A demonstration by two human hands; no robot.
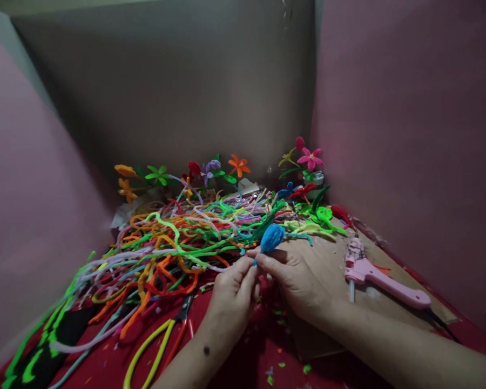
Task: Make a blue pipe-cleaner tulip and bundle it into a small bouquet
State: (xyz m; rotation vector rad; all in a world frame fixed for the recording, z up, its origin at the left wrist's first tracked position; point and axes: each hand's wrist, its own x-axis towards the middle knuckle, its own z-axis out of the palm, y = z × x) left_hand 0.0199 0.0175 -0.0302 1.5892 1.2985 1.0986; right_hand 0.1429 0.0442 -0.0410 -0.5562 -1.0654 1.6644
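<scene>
Between my two hands stands a blue pipe-cleaner flower bud, its rounded head pointing up and a little to the right. My left hand pinches the short blue stem below the bud. Close against it, my right hand grips the base of the same bud with thumb and fingers. The fingertips hide most of the stem. Just behind my hands lies a big tangled heap of colourful pipe cleaners.
A pink glue gun rests on a cardboard sheet at right. Scissors with yellow and red handles lie at front left. Finished pipe-cleaner flowers stand along the back wall. Green scraps dot the red cloth.
</scene>
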